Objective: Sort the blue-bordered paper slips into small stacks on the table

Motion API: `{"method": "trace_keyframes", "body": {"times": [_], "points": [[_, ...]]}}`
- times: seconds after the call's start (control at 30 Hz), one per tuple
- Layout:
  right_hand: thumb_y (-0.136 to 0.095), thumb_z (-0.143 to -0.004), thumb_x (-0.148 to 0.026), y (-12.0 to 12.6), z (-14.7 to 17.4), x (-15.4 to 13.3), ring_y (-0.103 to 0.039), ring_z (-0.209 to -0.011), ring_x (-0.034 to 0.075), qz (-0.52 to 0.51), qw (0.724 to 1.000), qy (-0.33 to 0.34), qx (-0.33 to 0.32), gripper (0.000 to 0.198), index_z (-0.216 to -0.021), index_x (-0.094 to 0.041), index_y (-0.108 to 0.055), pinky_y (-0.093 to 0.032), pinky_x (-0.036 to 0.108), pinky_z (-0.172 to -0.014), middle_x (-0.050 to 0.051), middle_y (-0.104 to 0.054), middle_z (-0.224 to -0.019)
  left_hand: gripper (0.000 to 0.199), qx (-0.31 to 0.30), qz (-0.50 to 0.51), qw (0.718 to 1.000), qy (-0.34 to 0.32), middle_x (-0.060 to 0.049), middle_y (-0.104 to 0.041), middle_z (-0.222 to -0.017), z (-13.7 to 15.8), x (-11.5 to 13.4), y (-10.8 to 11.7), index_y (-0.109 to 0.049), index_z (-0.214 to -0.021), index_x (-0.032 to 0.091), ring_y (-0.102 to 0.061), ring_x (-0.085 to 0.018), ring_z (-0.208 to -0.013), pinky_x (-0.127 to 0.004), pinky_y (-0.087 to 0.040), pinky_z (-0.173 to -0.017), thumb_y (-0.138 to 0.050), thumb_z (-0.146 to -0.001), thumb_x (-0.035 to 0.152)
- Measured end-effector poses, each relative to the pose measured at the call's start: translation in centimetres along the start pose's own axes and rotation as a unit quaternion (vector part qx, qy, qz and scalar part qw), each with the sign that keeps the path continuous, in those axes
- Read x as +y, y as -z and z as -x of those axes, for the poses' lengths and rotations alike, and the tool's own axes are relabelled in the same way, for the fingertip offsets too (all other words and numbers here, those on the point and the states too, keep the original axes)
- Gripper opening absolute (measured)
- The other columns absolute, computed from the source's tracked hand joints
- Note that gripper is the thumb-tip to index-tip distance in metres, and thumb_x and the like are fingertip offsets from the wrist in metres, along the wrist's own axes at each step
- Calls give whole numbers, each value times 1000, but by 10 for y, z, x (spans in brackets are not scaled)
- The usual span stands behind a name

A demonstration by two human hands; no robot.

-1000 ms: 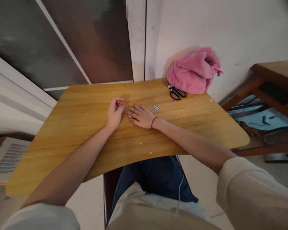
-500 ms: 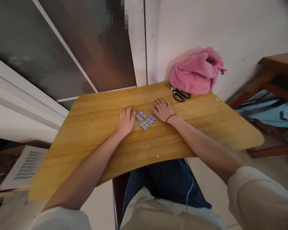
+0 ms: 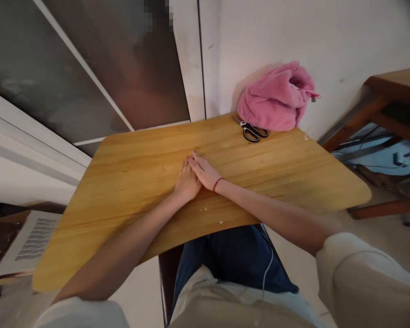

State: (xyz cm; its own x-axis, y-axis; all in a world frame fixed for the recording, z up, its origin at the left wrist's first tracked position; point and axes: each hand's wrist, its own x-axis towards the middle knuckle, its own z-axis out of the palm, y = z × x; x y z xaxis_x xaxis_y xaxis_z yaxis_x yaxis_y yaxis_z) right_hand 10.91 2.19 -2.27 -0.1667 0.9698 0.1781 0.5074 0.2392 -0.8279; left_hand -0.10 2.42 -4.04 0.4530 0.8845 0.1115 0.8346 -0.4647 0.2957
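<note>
My left hand (image 3: 187, 183) lies palm down on the wooden table (image 3: 136, 173), its fingers stretched forward. Against its right side and partly over it rests my right hand (image 3: 207, 174), with a thin red bracelet (image 3: 217, 184) at the wrist. The fingers of this hand are extended too, pointing up and to the left. Both hands meet near the middle of the tabletop. Whatever is under the palms is hidden; the blue-and-white cards seen earlier do not show.
Black-handled scissors (image 3: 253, 130) lie near the far edge, next to a pink plush bag (image 3: 276, 100) against the wall. Small white crumbs (image 3: 221, 222) dot the near edge. A cardboard box (image 3: 34, 241) stands at lower left; a wooden desk (image 3: 396, 86) is at right.
My right hand has slid left and my left hand slightly right and nearer, so they now touch. The small blue-and-white cards between them have gone out of sight beneath the hands.
</note>
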Motion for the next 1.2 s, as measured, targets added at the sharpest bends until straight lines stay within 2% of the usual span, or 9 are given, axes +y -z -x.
{"method": "trace_keyframes", "body": {"times": [0.13, 0.33, 0.57, 0.67, 0.77, 0.83, 0.97, 1.1, 1.2], "points": [[-31, -96, -45, -2, 0, 2, -47, -130, 21, -116, 989, -28, 85, 49, -124, -17, -60, -30, 39, -114, 10, -57, -133, 67, 2, 3, 1000, -29, -23, -26, -152, 3, 4, -1, -21, -146, 5, -16, -33, -144, -56, -17, -116, -40, -87, 30], [-33, -97, -34, -4, -2, 6, -56, -118, 16, -211, 959, -71, 173, 40, -117, -13, -61, -39, 30, -106, 12, -63, -122, 68, 10, -2, 996, -93, -20, -24, -153, 8, 4, 2, -22, -146, 12, -13, -34, -145, -58, -19, -115, -43, -86, 34], [-43, -93, -28, -1, -6, -5, -57, -114, 19, -219, 952, -129, 169, 27, -114, -16, -56, -41, 36, -103, 11, -64, -114, 64, 28, -6, 992, -121, -16, -37, -143, 8, -1, 1, -26, -144, 18, -27, -35, -139, -57, -28, -112, -49, -85, 31], [-46, -91, -27, 8, -13, 6, -58, -112, 17, -258, 948, -111, 148, 23, -111, -18, -53, -42, 35, -103, 10, -63, -115, 55, 43, -5, 992, -117, -16, -42, -136, 6, 1, 5, -32, -140, 18, -40, -34, -129, -55, -38, -104, -48, -89, 30], [-45, -91, -22, 17, -18, 22, -61, -107, 14, -330, 930, -94, 134, 14, -103, -20, -52, -46, 32, -100, 6, -64, -112, 45, 39, 0, 991, -127, -15, -46, -129, 3, 7, 13, -37, -135, 17, -46, -29, -117, -50, -43, -100, -44, -92, 28], [-41, -93, -24, 21, -18, 27, -63, -102, 14, -375, 914, -101, 116, 13, -99, -21, -52, -49, 33, -96, 6, -65, -110, 40, 29, 1, 989, -143, -13, -48, -125, 2, 10, 18, -43, -131, 17, -47, -27, -113, -48, -43, -99, -44, -92, 25], [-45, -91, -27, 21, -14, 23, -63, -103, 16, -377, 921, -63, 72, 12, -93, -21, -56, -46, 36, -100, 5, -67, -105, 35, 32, 2, 991, -131, -14, -49, -123, 4, 12, 23, -49, -124, 17, -48, -28, -111, -48, -44, -98, -48, -90, 26], [-43, -92, -23, 23, -17, 20, -64, -102, 13, -406, 908, -93, 55, 11, -89, -22, -54, -47, 34, -101, 3, -69, -101, 38, 38, 14, 990, -136, -13, -48, -128, 4, 6, 26, -48, -126, 21, -43, -29, -123, -50, -38, -105, -49, -90, 28], [-43, -92, -22, 28, -22, 23, -65, -97, 12, -421, 898, -117, 55, 11, -86, -22, -53, -48, 33, -99, 2, -70, -96, 48, -11, 8, 981, -192, -12, -37, -142, 1, 0, 30, -43, -133, 22, -32, -31, -135, -51, -29, -112, -51, -89, 40]]}}
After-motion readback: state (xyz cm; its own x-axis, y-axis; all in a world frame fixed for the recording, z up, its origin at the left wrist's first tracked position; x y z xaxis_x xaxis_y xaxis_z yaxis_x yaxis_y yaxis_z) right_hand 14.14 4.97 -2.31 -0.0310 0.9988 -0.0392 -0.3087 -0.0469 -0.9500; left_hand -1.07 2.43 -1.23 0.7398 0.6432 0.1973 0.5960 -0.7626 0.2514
